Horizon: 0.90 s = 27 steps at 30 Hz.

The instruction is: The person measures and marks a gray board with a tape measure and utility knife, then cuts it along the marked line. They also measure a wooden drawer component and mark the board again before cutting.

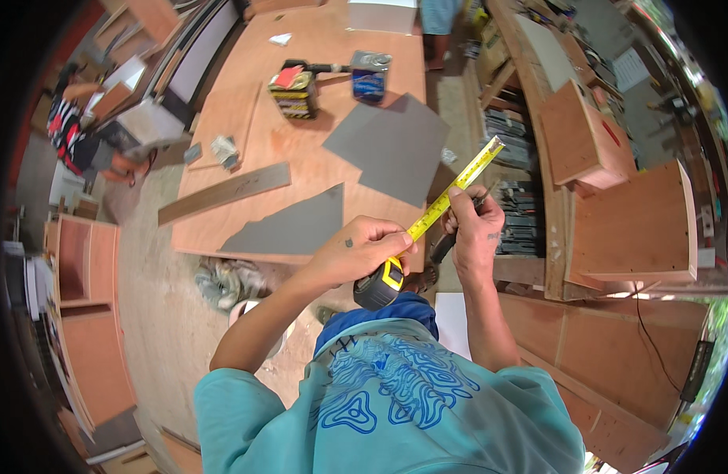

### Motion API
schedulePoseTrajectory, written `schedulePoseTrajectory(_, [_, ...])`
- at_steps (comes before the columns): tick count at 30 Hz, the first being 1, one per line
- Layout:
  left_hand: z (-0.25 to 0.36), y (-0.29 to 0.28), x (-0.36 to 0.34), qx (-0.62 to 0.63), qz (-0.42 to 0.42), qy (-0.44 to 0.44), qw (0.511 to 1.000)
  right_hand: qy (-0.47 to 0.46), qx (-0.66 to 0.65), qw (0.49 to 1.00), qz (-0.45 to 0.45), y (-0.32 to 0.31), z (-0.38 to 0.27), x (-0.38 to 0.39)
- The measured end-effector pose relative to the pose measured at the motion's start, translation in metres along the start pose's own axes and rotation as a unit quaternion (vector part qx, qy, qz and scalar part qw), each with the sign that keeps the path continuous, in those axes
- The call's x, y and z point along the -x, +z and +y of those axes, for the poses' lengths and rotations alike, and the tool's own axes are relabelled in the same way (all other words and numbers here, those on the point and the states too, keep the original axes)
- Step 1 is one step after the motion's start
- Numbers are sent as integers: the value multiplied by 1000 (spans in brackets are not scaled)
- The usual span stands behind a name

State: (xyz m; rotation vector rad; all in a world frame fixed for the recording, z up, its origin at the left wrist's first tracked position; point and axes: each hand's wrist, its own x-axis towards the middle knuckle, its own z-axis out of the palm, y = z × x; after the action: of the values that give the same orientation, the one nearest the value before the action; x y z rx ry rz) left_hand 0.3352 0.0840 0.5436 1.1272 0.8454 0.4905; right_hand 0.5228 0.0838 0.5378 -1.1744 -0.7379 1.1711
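A black and yellow tape measure (377, 286) hangs just below my left hand (365, 251), whose fingers are closed on its yellow blade close to the case. The blade (437, 210) runs out up and to the right, its metal-hooked end free in the air. Farther along, my right hand (476, 227) pinches the blade between thumb and fingers. That same hand also grips a slim dark tool (442, 247), its kind hidden by the fingers. Both hands are above the near right corner of a plywood-topped table (301, 189). Grey sheets (399, 146) lie beyond them.
On the table are a cut grey sheet (293, 225), a wooden strip (224, 194), and two cans, one yellow-black (294, 96), one blue (369, 83). Wooden boxes (640, 225) stand on the right bench. A person (88, 130) sits far left. A cabinet (91, 316) stands left.
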Motion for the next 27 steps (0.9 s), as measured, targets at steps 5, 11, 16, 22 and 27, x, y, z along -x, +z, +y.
schedulePoseTrajectory(5, [-45,-64,78,40,67,7,997,-7,37,996,-75,85,52,34])
schedulePoseTrajectory(11, [-104,-118,147,82,217,6,973,26,157,969,-190,170,116,57])
schedulePoseTrajectory(16, [-227,-163,141,92,342,-7,935,139,319,886,-307,182,199,21])
schedulePoseTrajectory(22, [-427,-211,127,139,443,-107,879,281,488,747,-354,127,377,-27])
schedulePoseTrajectory(27, [-531,-240,81,166,490,-127,846,153,528,725,-414,123,490,-81])
